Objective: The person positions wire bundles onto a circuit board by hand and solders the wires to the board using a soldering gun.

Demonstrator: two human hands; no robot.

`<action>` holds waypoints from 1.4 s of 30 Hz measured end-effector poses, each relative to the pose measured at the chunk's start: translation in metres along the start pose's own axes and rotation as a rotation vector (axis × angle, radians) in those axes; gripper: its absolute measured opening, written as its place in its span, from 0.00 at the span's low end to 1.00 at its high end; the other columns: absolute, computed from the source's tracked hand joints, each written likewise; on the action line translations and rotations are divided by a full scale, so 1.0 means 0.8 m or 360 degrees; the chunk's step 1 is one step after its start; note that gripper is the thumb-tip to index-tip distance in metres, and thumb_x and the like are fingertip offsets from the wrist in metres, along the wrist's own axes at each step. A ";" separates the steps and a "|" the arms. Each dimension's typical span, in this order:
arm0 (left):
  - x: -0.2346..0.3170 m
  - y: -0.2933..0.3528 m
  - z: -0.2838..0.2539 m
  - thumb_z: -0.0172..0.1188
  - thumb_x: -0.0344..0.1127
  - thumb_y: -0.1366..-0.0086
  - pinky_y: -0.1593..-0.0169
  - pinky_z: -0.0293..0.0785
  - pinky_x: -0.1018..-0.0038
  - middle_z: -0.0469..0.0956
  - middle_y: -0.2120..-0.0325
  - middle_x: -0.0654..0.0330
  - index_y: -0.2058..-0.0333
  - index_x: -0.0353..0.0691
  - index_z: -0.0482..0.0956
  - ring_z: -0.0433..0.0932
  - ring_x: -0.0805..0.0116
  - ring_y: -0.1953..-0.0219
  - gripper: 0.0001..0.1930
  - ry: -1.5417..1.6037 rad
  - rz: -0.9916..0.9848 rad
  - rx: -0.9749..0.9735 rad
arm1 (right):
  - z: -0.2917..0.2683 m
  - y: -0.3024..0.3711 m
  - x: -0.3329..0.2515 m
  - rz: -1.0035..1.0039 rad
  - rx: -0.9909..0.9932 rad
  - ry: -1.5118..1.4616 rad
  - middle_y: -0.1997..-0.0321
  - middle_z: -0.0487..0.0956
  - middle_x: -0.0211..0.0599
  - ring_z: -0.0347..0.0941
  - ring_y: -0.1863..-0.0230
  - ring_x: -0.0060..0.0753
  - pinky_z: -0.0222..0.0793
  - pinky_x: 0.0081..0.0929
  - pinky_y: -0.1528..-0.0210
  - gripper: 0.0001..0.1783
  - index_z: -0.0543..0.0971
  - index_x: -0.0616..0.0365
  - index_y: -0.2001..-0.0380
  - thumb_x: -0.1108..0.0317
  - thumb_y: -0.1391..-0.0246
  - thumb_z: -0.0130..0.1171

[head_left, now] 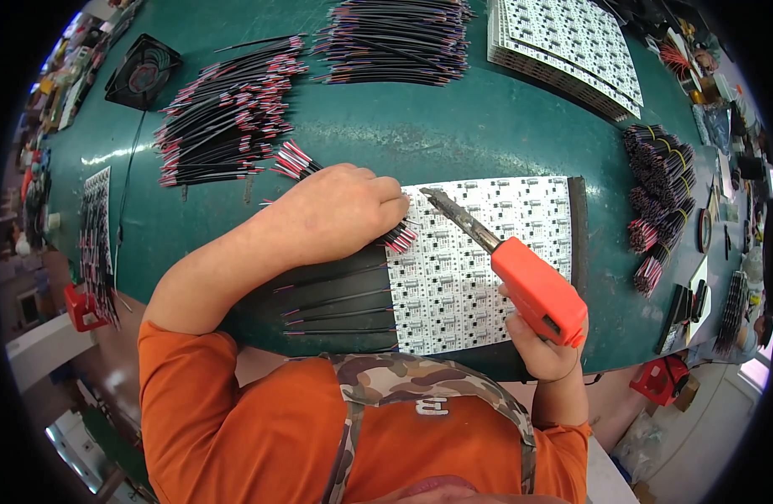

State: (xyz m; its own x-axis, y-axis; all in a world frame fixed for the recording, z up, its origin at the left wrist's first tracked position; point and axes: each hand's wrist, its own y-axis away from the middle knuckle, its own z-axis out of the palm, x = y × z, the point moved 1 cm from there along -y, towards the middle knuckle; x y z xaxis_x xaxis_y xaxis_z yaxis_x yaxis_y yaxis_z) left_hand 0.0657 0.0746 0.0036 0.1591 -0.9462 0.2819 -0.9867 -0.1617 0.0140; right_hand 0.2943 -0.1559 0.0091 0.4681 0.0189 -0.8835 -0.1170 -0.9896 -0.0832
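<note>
The green bench (453, 126) is spreading out before me beneath everything, and at its near side, right in front of my body, a dark mat (579, 235) is lying. On the mat a white circuit-board panel (479, 298) is resting flat, leaving a wide dark area showing on its left and a narrow strip on its right. Beyond it, to the far right, a stack of white panels (563, 50) is sitting. Left of that stack a heap of black wires (395, 42) is lying, and farther left a heap of red-and-white-tipped wires (227, 118) is sprawling. Tied wire bundles (659, 172) are resting right of the mat. My right hand (550, 357) is holding a soldering gun (537, 290), its fingers clamping the red handle; the dark tip (441, 204) is pointing over the panel's upper left corner, and I cannot tell whether it is touching. My left hand (340, 210) is gripping a bundle of wires (400, 238) just beside that tip, the fingers closing on it, with red and white ends poking out on both sides. Below my wrist, several loose wires (340, 318) are lying apart on the mat, their right ends reaching the panel's left edge.
</note>
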 end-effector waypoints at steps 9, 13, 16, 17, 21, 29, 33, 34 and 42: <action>0.001 0.001 -0.002 0.54 0.31 0.39 0.59 0.77 0.62 0.77 0.69 0.56 0.65 0.36 0.78 0.80 0.55 0.66 0.07 0.0011 0.0003 0.0016 | 0.003 -0.002 -0.007 0.0047 -0.0038 -0.0080 0.48 0.81 0.54 0.81 0.51 0.52 0.77 0.37 0.48 0.25 0.79 0.67 0.51 0.73 0.55 0.67; 0.000 0.004 -0.002 0.56 0.31 0.39 0.58 0.76 0.63 0.75 0.70 0.58 0.53 0.39 0.80 0.79 0.57 0.65 0.15 -0.0016 -0.0019 -0.0056 | 0.003 -0.004 -0.008 0.0000 -0.0064 0.0034 0.48 0.81 0.53 0.81 0.51 0.53 0.77 0.38 0.49 0.23 0.81 0.66 0.52 0.72 0.55 0.68; 0.000 0.004 -0.003 0.55 0.31 0.39 0.59 0.76 0.63 0.75 0.70 0.58 0.54 0.39 0.80 0.79 0.57 0.66 0.15 -0.0007 0.0003 -0.0020 | 0.004 -0.003 -0.010 0.0026 -0.0054 0.0086 0.47 0.80 0.54 0.81 0.51 0.54 0.77 0.38 0.49 0.23 0.81 0.65 0.53 0.72 0.55 0.68; 0.000 0.003 -0.003 0.55 0.31 0.39 0.59 0.76 0.63 0.75 0.70 0.58 0.54 0.39 0.80 0.79 0.57 0.66 0.15 -0.0007 0.0003 -0.0019 | 0.003 -0.004 -0.010 0.0026 -0.0055 0.0087 0.47 0.80 0.54 0.81 0.51 0.54 0.77 0.38 0.49 0.23 0.81 0.65 0.53 0.72 0.55 0.68; 0.002 0.002 -0.003 0.55 0.31 0.40 0.61 0.76 0.64 0.75 0.71 0.59 0.54 0.38 0.80 0.79 0.58 0.67 0.15 -0.0046 0.0013 -0.0019 | 0.002 -0.004 -0.010 0.0028 -0.0086 0.0104 0.47 0.81 0.54 0.82 0.53 0.52 0.78 0.38 0.52 0.24 0.80 0.65 0.52 0.72 0.55 0.68; 0.003 0.005 -0.001 0.55 0.31 0.40 0.62 0.76 0.63 0.75 0.71 0.58 0.56 0.37 0.80 0.80 0.58 0.68 0.14 -0.0059 0.0000 -0.0011 | 0.004 -0.007 -0.014 0.0026 -0.0095 0.0124 0.49 0.81 0.53 0.82 0.54 0.51 0.78 0.38 0.53 0.23 0.80 0.66 0.52 0.72 0.54 0.68; 0.006 0.001 -0.004 0.55 0.31 0.40 0.61 0.76 0.63 0.76 0.71 0.58 0.56 0.37 0.80 0.80 0.57 0.67 0.14 -0.0066 0.0012 -0.0039 | 0.000 0.006 -0.013 0.0161 0.0010 -0.0131 0.51 0.82 0.52 0.82 0.55 0.48 0.76 0.35 0.50 0.24 0.80 0.69 0.52 0.74 0.55 0.66; 0.007 0.000 -0.005 0.55 0.31 0.40 0.60 0.76 0.63 0.76 0.70 0.58 0.56 0.37 0.80 0.80 0.57 0.67 0.14 -0.0063 0.0022 -0.0037 | 0.000 0.010 -0.013 0.0281 0.0161 -0.0309 0.52 0.82 0.52 0.82 0.55 0.47 0.75 0.34 0.49 0.24 0.80 0.70 0.52 0.74 0.55 0.65; 0.003 0.001 -0.011 0.55 0.31 0.40 0.59 0.77 0.61 0.77 0.69 0.56 0.66 0.37 0.78 0.80 0.55 0.64 0.06 0.0023 -0.0036 -0.0076 | -0.001 0.005 -0.006 0.0393 0.0244 -0.0437 0.53 0.83 0.49 0.81 0.53 0.43 0.73 0.32 0.48 0.22 0.81 0.70 0.54 0.76 0.56 0.63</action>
State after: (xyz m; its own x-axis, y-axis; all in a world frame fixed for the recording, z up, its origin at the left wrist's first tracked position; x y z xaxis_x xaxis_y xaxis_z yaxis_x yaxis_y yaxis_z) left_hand 0.0652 0.0749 0.0130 0.1812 -0.9383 0.2947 -0.9834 -0.1691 0.0664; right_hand 0.2925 -0.1597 0.0135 0.1603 -0.1588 -0.9742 -0.3359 -0.9368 0.0975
